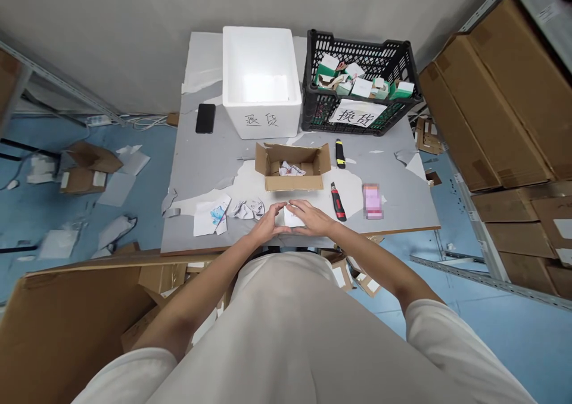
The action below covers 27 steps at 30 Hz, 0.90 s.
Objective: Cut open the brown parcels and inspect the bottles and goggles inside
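remotely, i had the left hand (267, 224) and right hand (311, 218) closed around the small white box (292, 218) from nine and three o'clock, likely steadying it, near the desk (402, 198)'s six o'clock edge.

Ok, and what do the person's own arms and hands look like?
The left hand and right hand are ungloved, with no watch or bracelet showing. The forearms are bare below loose, short white sleeves, part of a pale top.
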### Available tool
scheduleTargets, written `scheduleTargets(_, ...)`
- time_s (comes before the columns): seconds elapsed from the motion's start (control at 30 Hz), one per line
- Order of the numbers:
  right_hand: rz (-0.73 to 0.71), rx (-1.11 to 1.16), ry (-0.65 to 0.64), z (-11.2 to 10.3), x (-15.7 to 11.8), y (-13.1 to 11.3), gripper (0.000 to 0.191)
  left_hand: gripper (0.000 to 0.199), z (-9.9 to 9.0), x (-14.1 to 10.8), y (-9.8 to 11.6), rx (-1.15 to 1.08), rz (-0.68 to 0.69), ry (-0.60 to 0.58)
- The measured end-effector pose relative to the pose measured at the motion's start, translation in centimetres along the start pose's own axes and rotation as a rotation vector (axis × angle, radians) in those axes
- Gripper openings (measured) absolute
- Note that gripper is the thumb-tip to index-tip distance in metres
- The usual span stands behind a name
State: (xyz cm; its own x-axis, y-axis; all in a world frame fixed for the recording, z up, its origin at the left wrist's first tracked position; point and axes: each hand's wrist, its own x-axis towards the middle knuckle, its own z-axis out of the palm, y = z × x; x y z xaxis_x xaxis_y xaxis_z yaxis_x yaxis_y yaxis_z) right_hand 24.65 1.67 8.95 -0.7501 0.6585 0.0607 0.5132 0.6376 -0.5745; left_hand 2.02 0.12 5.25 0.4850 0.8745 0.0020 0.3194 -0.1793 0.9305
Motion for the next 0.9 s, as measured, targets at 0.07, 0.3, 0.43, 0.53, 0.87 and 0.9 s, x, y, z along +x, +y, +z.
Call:
scheduleTargets(0.07, -0.002, 0.014, 0.001, 0.1, 0.0, 0.3, 0.073, 0.089, -0.4, 0.1, 0.2, 0.022, 0.021, -0.007)
scheduleTargets(0.3, 0.004, -0.148, -0.033, 0.4, 0.3, 0.8, 0.067, 0.082, -4.5, 1.4, 1.1, 0.392, 0.165, 0.069)
scheduleTargets(0.43, -0.027, -0.146, 0.015, -1.4, 1.3, 0.5, 0.063, 0.044, -5.8, 2.8, 0.9, 0.520, 0.227, 0.122)
scheduleTargets(0.53, -0.056, -0.083, 0.077, -5.5, 1.9, -0.1, 0.066, 0.039, -5.5, 3.8, 0.4, 0.574, 0.177, 0.194)
scheduleTargets(0.87, 0.131, -0.353, 0.634, -36.7, 1.4, 4.8, 0.068, 0.031, -3.4, 6.2, -0.8, 0.717, 0.131, 0.270)
scheduleTargets(0.9, 0.144, -0.411, 0.723, -39.4, 2.0, 6.8, 0.065, 0.029, -3.4, 6.4, -0.9, 0.742, 0.136, 0.292)
